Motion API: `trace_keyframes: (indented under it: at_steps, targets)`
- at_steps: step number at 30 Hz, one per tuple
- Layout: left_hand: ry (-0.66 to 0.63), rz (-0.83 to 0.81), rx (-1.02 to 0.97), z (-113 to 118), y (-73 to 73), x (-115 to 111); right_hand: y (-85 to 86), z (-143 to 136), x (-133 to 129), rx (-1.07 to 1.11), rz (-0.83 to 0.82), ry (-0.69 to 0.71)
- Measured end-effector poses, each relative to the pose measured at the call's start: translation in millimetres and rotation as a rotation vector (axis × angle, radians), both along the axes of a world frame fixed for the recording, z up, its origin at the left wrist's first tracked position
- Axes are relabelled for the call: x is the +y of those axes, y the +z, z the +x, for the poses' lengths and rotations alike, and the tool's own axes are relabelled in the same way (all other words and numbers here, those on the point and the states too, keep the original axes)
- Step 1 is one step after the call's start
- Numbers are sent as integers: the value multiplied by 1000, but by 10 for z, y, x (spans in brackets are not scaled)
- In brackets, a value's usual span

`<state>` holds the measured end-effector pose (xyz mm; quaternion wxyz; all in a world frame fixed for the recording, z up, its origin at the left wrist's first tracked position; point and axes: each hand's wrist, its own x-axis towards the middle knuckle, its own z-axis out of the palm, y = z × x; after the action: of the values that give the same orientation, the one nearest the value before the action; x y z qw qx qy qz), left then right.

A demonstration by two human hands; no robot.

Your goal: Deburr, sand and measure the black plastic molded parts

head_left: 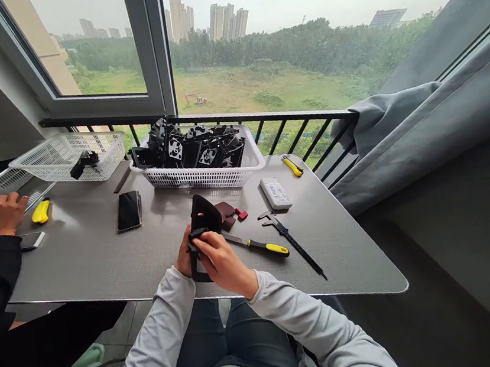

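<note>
A black plastic part (206, 208) with a raised panel and a frame-like lower section stands tilted above the table's front edge. My left hand (184, 254) is wrapped round its left side. My right hand (224, 262) pinches something small and dark against the part's middle; whether it is a separate piece is hidden by the fingers. Just right of the hands lies a file (268, 248) with a black and yellow handle. Behind it are brown sheets like sandpaper (227, 212) and a small red piece (242, 214). A caliper (296, 244) rests farther right.
A white basket (195, 179) full of black parts stands at the back, with another basket (109, 167) to its left. A phone (128, 211), a white box (275, 193) and a yellow utility knife (293, 166) lie on the table (341, 243). A co-worker's hand (1, 213) is at left.
</note>
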<state>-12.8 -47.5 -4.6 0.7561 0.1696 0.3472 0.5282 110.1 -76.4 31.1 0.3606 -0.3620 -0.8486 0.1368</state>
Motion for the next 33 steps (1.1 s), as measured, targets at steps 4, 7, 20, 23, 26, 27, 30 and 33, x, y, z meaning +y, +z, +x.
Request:
trace_keyframes:
  at_steps: [4, 7, 20, 23, 26, 27, 30, 33]
  targets:
    - [-26, -49, 79, 75, 24, -15, 197, 93, 352, 25, 84, -265]
    - [-40, -11, 122, 117, 50, -29, 299, 93, 597, 44, 46, -343]
    - [74, -10, -71, 59, 165, -39, -49, 99, -59, -215, -112, 103]
    - [99, 29, -51, 88, 156, -20, 103, 203, 76, -134, -81, 30]
    - [93, 54, 28, 106, 108, 11, 235, 204, 317, -83, 34, -188]
    - [76, 52, 45, 109, 89, 18, 251, 179, 380, -130, 47, -227]
    - [89, 33, 74, 116, 44, 20, 208, 71, 416, -332, 29, -245]
    - [165, 33, 69, 119, 42, 5, 106, 20, 234, -449, -6, -199]
